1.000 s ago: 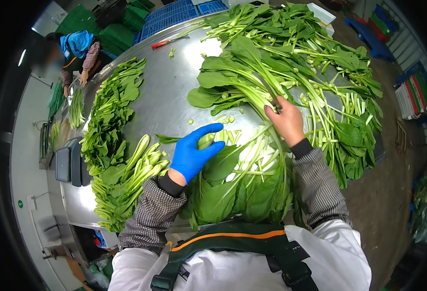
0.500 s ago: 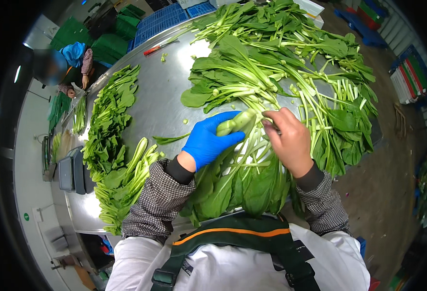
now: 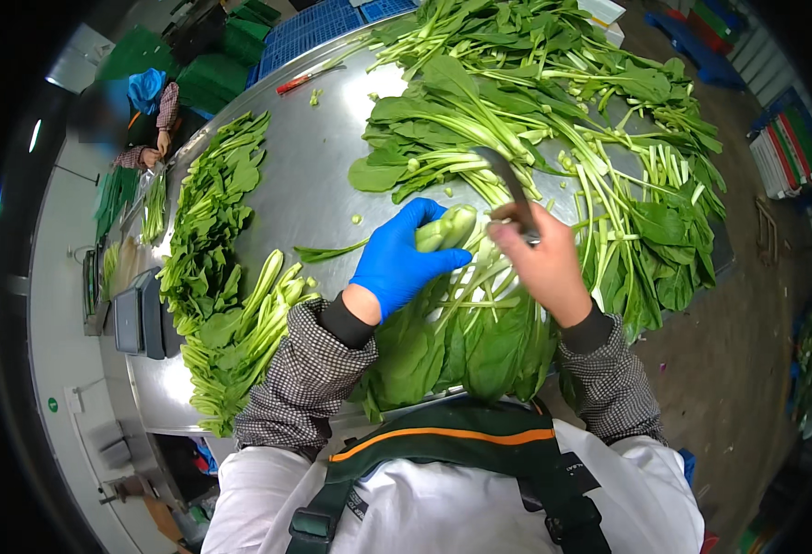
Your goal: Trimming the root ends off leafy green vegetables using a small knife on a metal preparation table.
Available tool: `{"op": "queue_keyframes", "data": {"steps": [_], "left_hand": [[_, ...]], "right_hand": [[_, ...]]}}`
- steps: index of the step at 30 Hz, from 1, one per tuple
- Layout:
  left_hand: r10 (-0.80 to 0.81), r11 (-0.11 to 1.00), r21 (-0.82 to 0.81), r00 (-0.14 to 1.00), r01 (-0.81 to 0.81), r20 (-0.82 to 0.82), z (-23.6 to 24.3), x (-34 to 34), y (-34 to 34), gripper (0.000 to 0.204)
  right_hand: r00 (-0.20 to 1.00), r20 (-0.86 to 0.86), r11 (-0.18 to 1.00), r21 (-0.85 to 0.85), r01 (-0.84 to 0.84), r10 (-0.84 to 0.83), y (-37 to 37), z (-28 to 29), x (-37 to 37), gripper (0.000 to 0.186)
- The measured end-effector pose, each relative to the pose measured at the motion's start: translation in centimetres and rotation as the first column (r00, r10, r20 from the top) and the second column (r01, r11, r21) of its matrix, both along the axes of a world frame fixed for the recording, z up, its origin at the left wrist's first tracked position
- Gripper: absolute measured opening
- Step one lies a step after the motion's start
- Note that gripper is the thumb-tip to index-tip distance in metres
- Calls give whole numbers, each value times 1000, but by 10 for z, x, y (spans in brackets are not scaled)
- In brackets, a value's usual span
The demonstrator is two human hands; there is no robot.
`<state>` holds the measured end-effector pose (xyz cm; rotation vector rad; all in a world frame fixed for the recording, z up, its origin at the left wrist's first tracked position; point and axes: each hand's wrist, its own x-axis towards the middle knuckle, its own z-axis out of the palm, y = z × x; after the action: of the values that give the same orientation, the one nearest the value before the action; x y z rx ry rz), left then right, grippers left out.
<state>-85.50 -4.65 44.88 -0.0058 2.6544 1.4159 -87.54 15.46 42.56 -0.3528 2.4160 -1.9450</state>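
Observation:
My left hand (image 3: 398, 265), in a blue glove, is closed around a bunch of leafy greens (image 3: 447, 229) with its thick pale stem ends turned up toward the right. Just right of those ends, my bare right hand (image 3: 553, 270) grips a dark curved knife (image 3: 505, 175); its blade is smeared by motion and points up and away from me. Blade and stems look apart. Beneath both hands lies a heap of loose greens (image 3: 484, 355), leaves toward me. A larger pile of greens (image 3: 452, 138) spreads beyond my hands and to the right.
Bundled greens (image 3: 212, 217) form a row along the left side of the metal table (image 3: 300, 157). A red-handled tool (image 3: 297, 85) lies at the far edge. Left of the row stands a grey scale (image 3: 138, 316). A co-worker (image 3: 161, 115) handles greens at far left; blue crates (image 3: 304, 39) stand behind.
The knife has swung into view, upright in my right hand, which has drawn slightly down from the stem ends. My left hand keeps its hold on the bunch.

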Motion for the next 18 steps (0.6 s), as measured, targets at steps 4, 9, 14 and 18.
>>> {"op": "queue_keyframes", "data": {"steps": [4, 9, 14, 18], "left_hand": [[-83, 985, 158, 996, 76, 39, -6, -8, -1, 47], [76, 988, 147, 980, -49, -185, -16, -31, -42, 53], [-212, 909, 374, 977, 184, 35, 13, -27, -27, 71], [-294, 865, 440, 955, 242, 52, 14, -31, -13, 64]], "right_hand": [[989, 34, 988, 57, -147, 145, -7, 7, -10, 37], [917, 315, 950, -264, -164, 246, 26, -4, -26, 31], [909, 266, 942, -186, -279, 321, 7, 17, -30, 31], [949, 155, 958, -129, -256, 274, -10, 23, -30, 35]]}}
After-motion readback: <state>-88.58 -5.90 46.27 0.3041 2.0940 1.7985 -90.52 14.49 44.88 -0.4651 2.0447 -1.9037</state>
